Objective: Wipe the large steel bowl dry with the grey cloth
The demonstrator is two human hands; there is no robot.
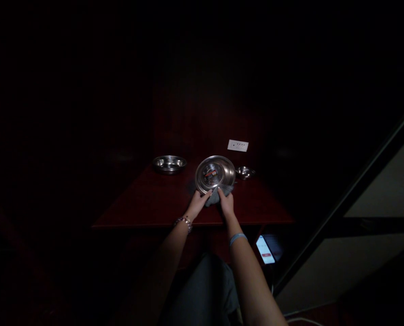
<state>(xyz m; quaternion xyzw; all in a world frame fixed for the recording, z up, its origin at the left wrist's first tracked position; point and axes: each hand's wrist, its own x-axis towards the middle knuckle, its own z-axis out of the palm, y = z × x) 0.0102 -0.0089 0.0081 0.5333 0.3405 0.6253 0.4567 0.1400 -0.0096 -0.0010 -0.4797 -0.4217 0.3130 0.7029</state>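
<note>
A shiny round metal bowl, tilted so that one broad face shows, is held up over the red table by both hands. A small red and dark label shows near its middle. My left hand grips the lower left rim, thumb on the near face and fingers hidden behind. At the lower right rim, my right hand is closed on a grey cloth pressed against the bowl. Part of the cloth hangs below the rim between the hands.
Another metal bowl stands on the table at the back left. A smaller metal dish is at the back right. A white socket panel is on the wall behind. A lit phone is below the table's right edge.
</note>
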